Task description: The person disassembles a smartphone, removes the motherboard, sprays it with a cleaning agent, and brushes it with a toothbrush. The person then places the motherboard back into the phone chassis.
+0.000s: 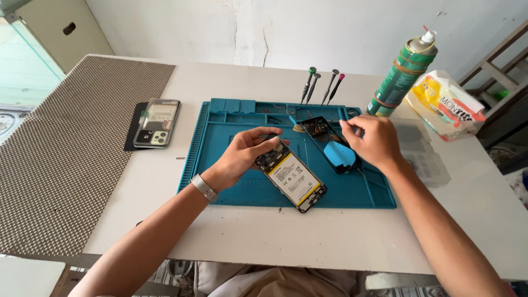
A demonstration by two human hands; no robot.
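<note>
An opened phone point(290, 176) with its white and yellow battery showing lies tilted on the teal repair mat point(231, 165). My left hand point(245, 154) grips the phone's upper end, thumb over the top edge. My right hand point(371, 140) hovers over a dark back cover point(324, 135) that lies beside the phone, with a blue triangular pick point(339, 154) resting on it. The right fingertips are pinched together above the cover; whether something small sits between them is too fine to tell.
Several screwdrivers point(322, 85) stand upright in the mat's far edge. A green spray can point(401, 71) and a white and yellow packet point(445, 104) sit far right, with a clear plastic box point(426, 157). Another phone point(157, 122) lies left, beside a brown woven mat point(71, 159).
</note>
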